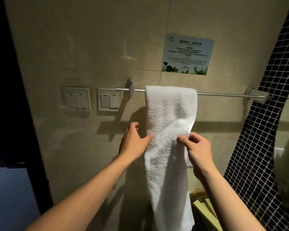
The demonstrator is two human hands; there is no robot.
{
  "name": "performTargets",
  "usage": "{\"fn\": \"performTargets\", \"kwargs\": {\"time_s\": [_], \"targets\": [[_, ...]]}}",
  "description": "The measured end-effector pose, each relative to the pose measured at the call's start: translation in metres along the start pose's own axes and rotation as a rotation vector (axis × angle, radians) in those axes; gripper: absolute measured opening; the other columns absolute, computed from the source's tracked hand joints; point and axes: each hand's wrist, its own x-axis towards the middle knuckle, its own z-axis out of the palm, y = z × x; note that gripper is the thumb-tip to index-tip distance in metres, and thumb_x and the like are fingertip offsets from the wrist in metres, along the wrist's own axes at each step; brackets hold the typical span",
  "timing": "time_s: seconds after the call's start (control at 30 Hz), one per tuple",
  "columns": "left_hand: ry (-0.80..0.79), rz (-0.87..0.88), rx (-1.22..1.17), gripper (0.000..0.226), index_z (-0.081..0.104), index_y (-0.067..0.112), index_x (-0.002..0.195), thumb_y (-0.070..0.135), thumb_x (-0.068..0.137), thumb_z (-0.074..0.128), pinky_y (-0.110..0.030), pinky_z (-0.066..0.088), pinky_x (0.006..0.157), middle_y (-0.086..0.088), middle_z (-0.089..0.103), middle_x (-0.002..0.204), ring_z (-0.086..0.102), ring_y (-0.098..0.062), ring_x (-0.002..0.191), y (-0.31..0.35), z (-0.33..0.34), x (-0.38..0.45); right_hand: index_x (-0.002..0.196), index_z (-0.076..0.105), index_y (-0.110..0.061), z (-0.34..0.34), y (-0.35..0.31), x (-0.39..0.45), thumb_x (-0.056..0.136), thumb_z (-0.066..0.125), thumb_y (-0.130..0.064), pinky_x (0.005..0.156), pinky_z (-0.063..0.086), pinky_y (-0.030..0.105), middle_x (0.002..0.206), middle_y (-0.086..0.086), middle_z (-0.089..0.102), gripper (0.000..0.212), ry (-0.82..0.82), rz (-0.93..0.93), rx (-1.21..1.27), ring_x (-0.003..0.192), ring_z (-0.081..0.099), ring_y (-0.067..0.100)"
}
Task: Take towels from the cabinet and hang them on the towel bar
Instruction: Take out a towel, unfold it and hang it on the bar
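A white towel point(168, 124) hangs folded over the left part of a metal towel bar point(223, 94) fixed to the beige tiled wall. Its front layer reaches far down toward the bottom of the view. My left hand point(134, 140) sits at the towel's left edge, thumb on the front and fingers curled behind it. My right hand point(196, 147) pinches the towel's right edge at about the same height, thumb in front. The cabinet is out of view.
Two double light switches point(109, 99) are on the wall left of the bar's left mount point(130, 86). A printed notice point(188, 53) hangs above the bar. A curved black mosaic strip point(260, 130) runs down the right. A dark door frame stands at the left.
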Motion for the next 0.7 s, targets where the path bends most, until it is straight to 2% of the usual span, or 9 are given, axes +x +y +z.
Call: {"fn": "performTargets", "kwargs": {"time_s": [0.03, 0.07, 0.1, 0.17, 0.27, 0.37, 0.5, 0.6, 0.7], "targets": [[-0.035, -0.017, -0.025, 0.049, 0.052, 0.021, 0.122, 0.044, 0.084, 0.072, -0.035, 0.049, 0.085, 0.009, 0.053, 0.107, 0.058, -0.018, 0.097, -0.002, 0.003, 0.002, 0.089, 0.077, -0.006, -0.001, -0.001, -0.001, 0.086, 0.072, -0.005, 0.069, 0.053, 0.02, 0.089, 0.01, 0.078, 0.006, 0.005, 0.008, -0.001, 0.08, 0.067, 0.012], [-0.066, -0.02, -0.031, 0.029, 0.059, 0.021, 0.101, 0.04, 0.084, 0.072, -0.031, 0.046, 0.075, 0.008, 0.056, 0.091, 0.057, -0.018, 0.084, -0.004, 0.005, 0.003, 0.089, 0.077, -0.006, -0.002, -0.002, -0.001, 0.086, 0.072, -0.005, 0.067, 0.053, 0.018, 0.088, 0.009, 0.078, 0.006, 0.007, 0.014, 0.0, 0.079, 0.068, 0.011], [-0.073, -0.007, -0.039, 0.021, 0.057, 0.021, 0.08, 0.035, 0.084, 0.073, -0.03, 0.04, 0.066, 0.006, 0.055, 0.074, 0.052, -0.017, 0.071, -0.005, 0.006, 0.001, 0.089, 0.077, -0.006, -0.003, -0.003, -0.002, 0.086, 0.072, -0.005, 0.066, 0.053, 0.017, 0.087, 0.008, 0.078, 0.005, 0.005, 0.017, 0.002, 0.079, 0.069, 0.011], [-0.048, 0.033, -0.09, 0.031, 0.053, 0.018, 0.063, 0.03, 0.083, 0.073, -0.03, 0.034, 0.06, 0.006, 0.052, 0.058, 0.044, -0.015, 0.059, -0.007, 0.004, -0.001, 0.089, 0.077, -0.007, -0.006, -0.007, -0.003, 0.086, 0.073, -0.006, 0.069, 0.055, 0.02, 0.087, 0.007, 0.078, 0.005, 0.0, 0.017, -0.002, 0.08, 0.069, 0.013], [0.019, 0.096, -0.184, 0.017, 0.067, 0.022, 0.069, 0.026, 0.084, 0.074, -0.027, 0.041, 0.062, 0.009, 0.064, 0.064, 0.054, -0.01, 0.062, 0.006, -0.012, 0.003, 0.086, 0.077, -0.008, -0.009, -0.018, -0.002, 0.086, 0.072, -0.006, 0.066, 0.053, 0.019, 0.082, 0.004, 0.077, 0.005, 0.019, -0.018, 0.002, 0.075, 0.068, 0.01], [0.071, 0.202, -0.265, 0.018, 0.069, 0.026, 0.07, 0.018, 0.085, 0.073, -0.025, 0.043, 0.064, 0.012, 0.065, 0.066, 0.056, -0.005, 0.063, 0.032, -0.033, 0.007, 0.086, 0.077, -0.008, -0.009, -0.038, 0.007, 0.086, 0.072, -0.005, 0.062, 0.051, 0.017, 0.078, 0.001, 0.076, 0.006, 0.043, -0.089, 0.033, 0.071, 0.065, 0.008], [0.085, 0.273, -0.344, 0.008, 0.073, 0.021, 0.078, 0.02, 0.086, 0.073, -0.026, 0.05, 0.069, 0.005, 0.072, 0.076, 0.064, -0.01, 0.071, 0.061, -0.056, 0.007, 0.087, 0.076, -0.009, -0.003, -0.061, 0.018, 0.086, 0.072, -0.004, 0.068, 0.053, 0.022, 0.079, 0.002, 0.076, 0.007, 0.042, -0.117, 0.099, 0.073, 0.066, 0.011], [0.078, 0.317, -0.406, 0.007, 0.074, 0.016, 0.08, 0.017, 0.087, 0.072, -0.023, 0.048, 0.068, 0.0, 0.073, 0.079, 0.064, -0.009, 0.071, 0.077, -0.067, 0.005, 0.088, 0.076, -0.009, -0.003, -0.073, 0.022, 0.086, 0.071, -0.004, 0.074, 0.053, 0.026, 0.083, 0.005, 0.076, 0.008, 0.039, -0.133, 0.147, 0.078, 0.067, 0.015], [0.087, 0.347, -0.421, 0.008, 0.075, 0.009, 0.086, 0.016, 0.087, 0.072, -0.027, 0.054, 0.072, -0.005, 0.075, 0.084, 0.067, -0.013, 0.077, 0.09, -0.073, 0.006, 0.088, 0.076, -0.01, -0.003, -0.084, 0.027, 0.087, 0.071, -0.005, 0.078, 0.053, 0.031, 0.083, 0.004, 0.075, 0.007, 0.043, -0.143, 0.142, 0.079, 0.066, 0.016]]}}
